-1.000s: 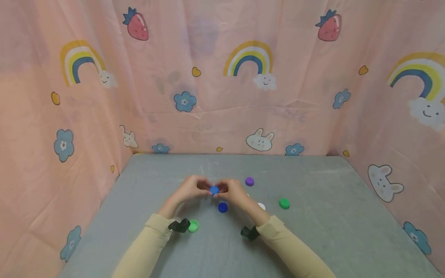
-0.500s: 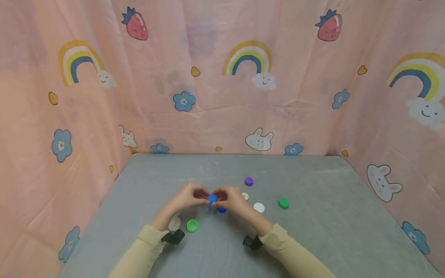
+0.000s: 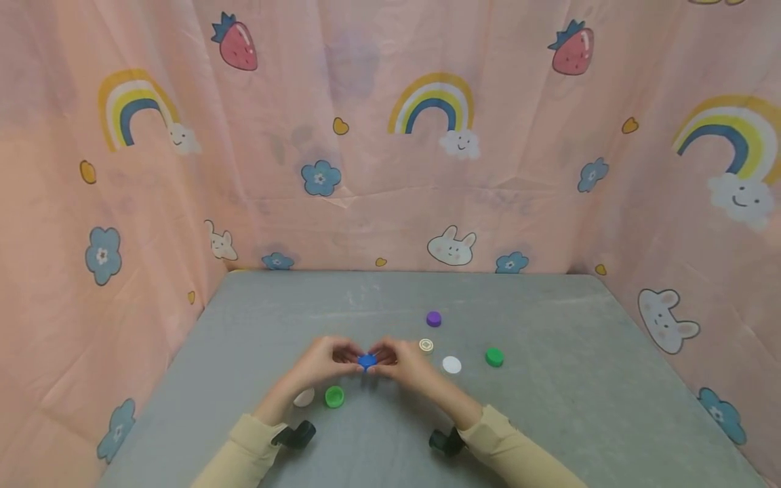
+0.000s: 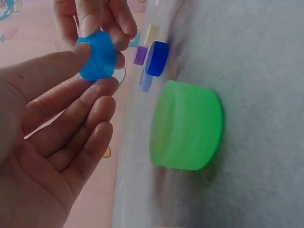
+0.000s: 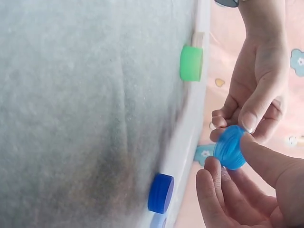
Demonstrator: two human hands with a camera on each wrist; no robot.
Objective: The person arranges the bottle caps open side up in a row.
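Observation:
A bright blue bottle cap is held up between both hands, clear of the table in the wrist views. My left hand pinches one side of it with thumb and fingertips. From the other side my right hand pinches it likewise. The cap's ridged side faces the right wrist view. A dark blue cap lies on the table close by, hidden by the hands in the head view. Nearer the body than the hands, a light green cap lies with its hollow side up.
A whitish cap lies beside the left wrist, partly covered by it. Right of the hands are a cream cap, a white cap, a purple cap and a green cap. A patterned pink curtain surrounds the grey table.
Both hands have come back toward the body, carrying the bright blue cap. The dark blue cap has become hidden in the head view, while the cream and white caps have come into fuller sight.

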